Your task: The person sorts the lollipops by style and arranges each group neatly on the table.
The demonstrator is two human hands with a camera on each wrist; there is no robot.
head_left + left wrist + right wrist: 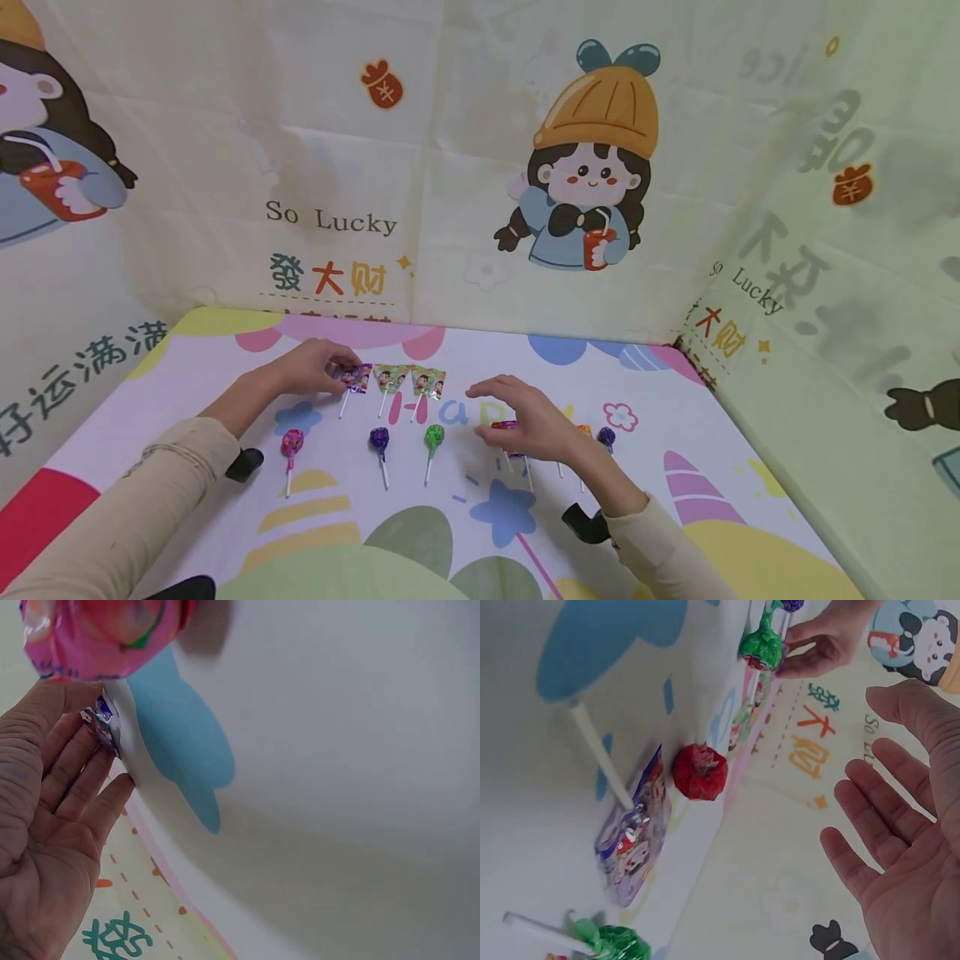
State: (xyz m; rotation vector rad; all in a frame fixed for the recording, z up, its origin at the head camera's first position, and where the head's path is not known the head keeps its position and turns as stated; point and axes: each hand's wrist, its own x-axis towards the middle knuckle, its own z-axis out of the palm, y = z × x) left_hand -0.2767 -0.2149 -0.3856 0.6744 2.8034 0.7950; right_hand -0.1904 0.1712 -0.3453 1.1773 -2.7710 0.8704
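- Lollipop with flat, shiny purple printed wrapper and thin white stick (pixel 360 380): toward the far edge of the white, brightly printed table (pixel 330 442), nearer the far-left corner than the far-right; stick toward the near edge.
- Handling, judged: light; wrapper thin, crinkly, probably slick; stick stiff; candy hard, may crack if dropped. Best hold: across the candy's thick middle, or the stick just below it; wrapper corners would likely fold.
- Left hand (pixel 315 367): thumb and fingertips drawn together at wrapper's left side, apparently a light pinch; remaining fingers extended.
- Just right: flat green-wrapped lollipop (pixel 392 377), then its twin (pixel 428 382).
- Closer to the near edge: round pink-wrapped lollipop (pixel 292 443), round dark-purple lollipop (pixel 379 439), round green lollipop (pixel 434 437).
- Right hand (pixel 532 421): thumb and fingers well spread, holding nothing.
- Hard to make out: right hand and forearm partly screen the right-hand group in the head view; right wrist view shows a round red lollipop (pixel 700 772) and second flat purple lollipop (pixel 639 836) there. Left fingers cover the wrapper's edge; depth of grip unclear.
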